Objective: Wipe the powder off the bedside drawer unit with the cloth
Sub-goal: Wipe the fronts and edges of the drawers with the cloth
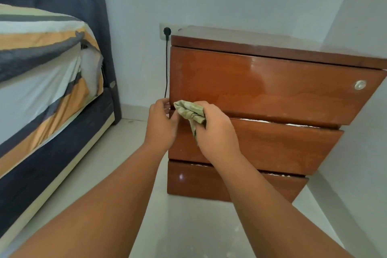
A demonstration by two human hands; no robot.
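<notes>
A glossy brown wooden drawer unit [261, 81] with three drawer fronts stands against the wall. White powder [293, 123] lines the top edge of the middle drawer, and more shows along the bottom drawer's top edge [274, 173]. My right hand [215, 130] is shut on a crumpled green cloth [189, 112], pressed at the gap between the top and middle drawers near the left corner. My left hand [162, 120] rests at the unit's left edge, its fingertips curled on the lower lip of the top drawer, beside the cloth.
A bed [41, 81] with a striped sheet and dark base fills the left side. A black plug and cord [167, 58] hang from a wall socket just left of the unit. A white wall [360, 132] closes in on the right. Pale floor lies below.
</notes>
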